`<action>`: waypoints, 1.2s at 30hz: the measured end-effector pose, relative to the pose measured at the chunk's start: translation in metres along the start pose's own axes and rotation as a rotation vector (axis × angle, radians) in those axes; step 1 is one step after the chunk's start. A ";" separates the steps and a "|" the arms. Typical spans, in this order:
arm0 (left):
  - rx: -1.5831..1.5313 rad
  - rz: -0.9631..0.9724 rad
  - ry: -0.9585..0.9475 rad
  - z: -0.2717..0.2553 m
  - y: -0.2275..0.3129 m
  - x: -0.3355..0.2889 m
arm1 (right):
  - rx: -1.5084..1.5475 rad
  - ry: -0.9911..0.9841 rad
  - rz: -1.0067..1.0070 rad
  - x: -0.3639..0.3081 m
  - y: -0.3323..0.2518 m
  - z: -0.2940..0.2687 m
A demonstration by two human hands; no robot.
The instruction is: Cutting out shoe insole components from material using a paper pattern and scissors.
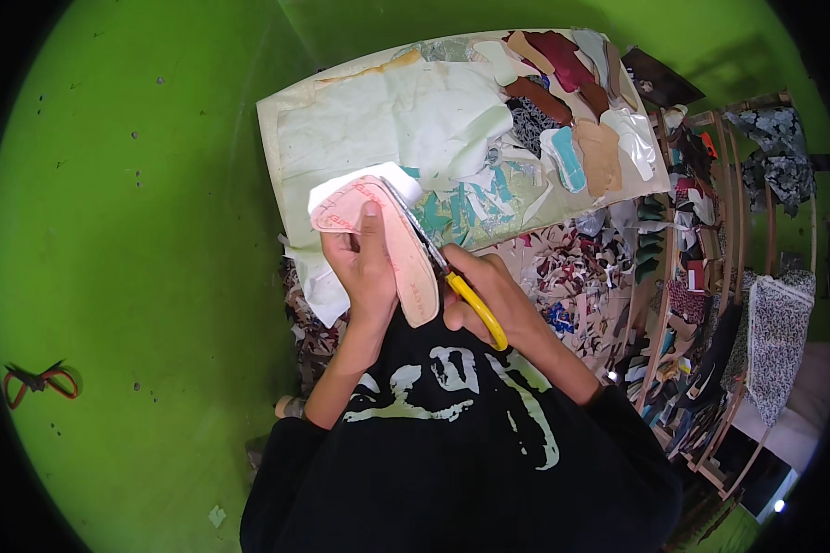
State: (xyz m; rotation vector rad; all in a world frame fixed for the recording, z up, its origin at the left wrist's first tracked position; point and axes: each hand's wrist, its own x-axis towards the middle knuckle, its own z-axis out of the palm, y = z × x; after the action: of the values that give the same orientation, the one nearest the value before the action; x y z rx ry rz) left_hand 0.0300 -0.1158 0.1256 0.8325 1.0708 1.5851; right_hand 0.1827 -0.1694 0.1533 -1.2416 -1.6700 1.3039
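The left hand [364,267] is closing around a pink shoe-sole pattern [392,241], with the thumb pressing flat on its upper face and the other fingers curling under it. The pattern is lying on a white sheet [364,181], and both are being held together above the person's lap, just in front of the near edge of the board. The right hand [489,300] is gripping a pair of scissors with yellow handles [475,309], its fingers passing through the loops, so this hand is closed on the tool. The scissor blades [413,221] are running along the right edge of the pink pattern, touching the white sheet there; how wide the blades are standing apart I cannot tell.

Beyond the hands, a pale cardboard board [341,129] is lying tilted on the green floor [138,230]. Sheets of pale green paper are covering its left part, and many sole-shaped pieces [581,138] in brown, dark red, teal and white are lying on its right part. Between the board and the person, a heap of small offcuts [572,267] is spreading over the floor. On the right, wooden racks [701,276] are holding more materials and patterned cloth. Far on the left, well apart from everything, a second pair of scissors with red handles [37,380] is lying on the green floor.
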 end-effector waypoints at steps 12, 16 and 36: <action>-0.200 -0.189 -0.078 0.019 0.000 0.008 | -0.104 0.008 0.049 0.005 0.005 -0.028; -0.154 -0.220 -0.127 0.031 -0.007 0.005 | -0.016 0.027 0.007 0.004 0.012 -0.037; -0.037 -0.317 -0.392 0.100 -0.037 0.006 | -0.185 0.004 -0.028 -0.008 0.041 -0.143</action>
State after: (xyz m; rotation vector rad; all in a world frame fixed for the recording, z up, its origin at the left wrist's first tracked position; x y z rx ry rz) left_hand 0.1313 -0.0826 0.1282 0.8575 0.8383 1.1168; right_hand 0.3259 -0.1291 0.1535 -1.3204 -1.8326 1.1502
